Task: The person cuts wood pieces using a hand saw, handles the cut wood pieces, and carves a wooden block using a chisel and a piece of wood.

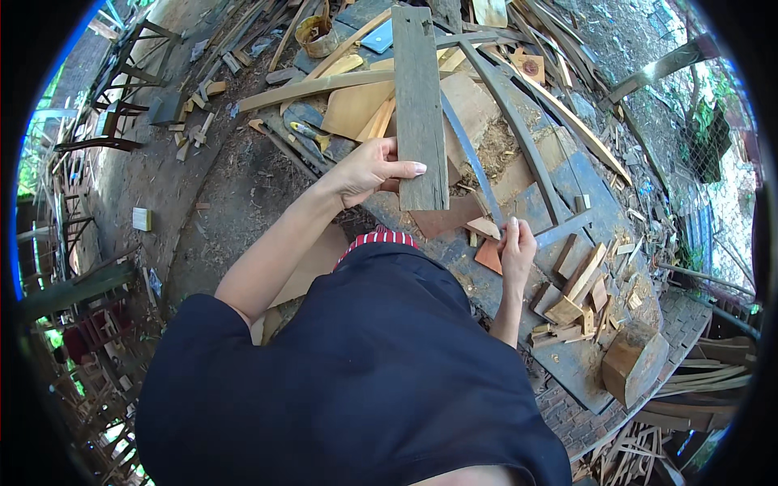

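Note:
My left hand [365, 172] grips a weathered grey wooden board [419, 97] near its lower end, thumb across the front face and the other fingers partly hidden behind. The board points away from me, above the cluttered worktable. In my right hand [517, 243], closed fingers pinch a metal carpenter's square [472, 158] close to its corner. One long blade runs up to the left toward the board, and its other leg reaches out to the right. The blade's far end passes beside or behind the board's right edge; whether they touch, I cannot tell.
Wood offcuts [579, 283] and a large wooden block [634, 360] lie on the worktable [579, 368] at the right. Curved wooden strips [519, 134] cross its far side. A yellow-handled tool [310, 135] lies left of the board. Farther back stand a bucket [317, 36] and a blue box [378, 37].

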Tool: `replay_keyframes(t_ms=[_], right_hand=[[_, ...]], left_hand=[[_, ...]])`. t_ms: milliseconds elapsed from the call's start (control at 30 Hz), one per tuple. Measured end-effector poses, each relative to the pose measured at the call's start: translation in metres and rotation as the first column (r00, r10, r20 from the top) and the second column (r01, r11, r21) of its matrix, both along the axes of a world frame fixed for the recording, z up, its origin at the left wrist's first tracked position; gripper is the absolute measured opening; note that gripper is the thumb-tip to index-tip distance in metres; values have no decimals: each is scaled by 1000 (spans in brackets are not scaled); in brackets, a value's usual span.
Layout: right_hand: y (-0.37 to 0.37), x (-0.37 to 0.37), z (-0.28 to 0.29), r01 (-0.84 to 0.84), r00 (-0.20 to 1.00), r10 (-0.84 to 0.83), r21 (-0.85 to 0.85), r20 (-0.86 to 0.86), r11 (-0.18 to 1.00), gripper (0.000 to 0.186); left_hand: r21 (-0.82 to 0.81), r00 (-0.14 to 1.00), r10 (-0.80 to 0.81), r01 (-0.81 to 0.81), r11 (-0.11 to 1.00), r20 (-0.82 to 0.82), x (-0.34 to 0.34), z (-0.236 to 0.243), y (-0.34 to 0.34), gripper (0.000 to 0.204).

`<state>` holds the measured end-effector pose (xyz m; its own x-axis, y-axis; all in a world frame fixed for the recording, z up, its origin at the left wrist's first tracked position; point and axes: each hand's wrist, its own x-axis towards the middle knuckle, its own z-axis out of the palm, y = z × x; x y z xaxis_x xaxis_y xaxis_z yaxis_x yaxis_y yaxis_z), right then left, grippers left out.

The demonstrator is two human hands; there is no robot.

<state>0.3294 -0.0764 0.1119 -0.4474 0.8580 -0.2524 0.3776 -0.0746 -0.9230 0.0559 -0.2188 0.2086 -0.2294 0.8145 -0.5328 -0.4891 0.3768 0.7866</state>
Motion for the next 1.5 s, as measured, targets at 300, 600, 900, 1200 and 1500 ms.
replay_keyframes(t_ms=[300,600,900,1200,1500], right_hand=[[-1,5,2,-4,992,-6,77,126,997,31],[-9,12,24,67,949,-152,293,276,954,26],[-47,11,16,216,916,-316,360,247,908,24],[-86,10,11,256,844,-396,376,362,890,24],[-126,30,3,348,736,-482,346,474,871,24]], left_hand=[[5,998,-23,23,1000,-56,-17,-30,-30,37],[-157,987,142,-152,976,-72,-99,-159,-107,38],[-187,982,188,-189,964,-22,-168,-227,-156,51],[-318,967,-200,142,937,-157,-253,-283,-188,48],[-467,977,-134,42,883,-166,-237,-246,-116,67]])
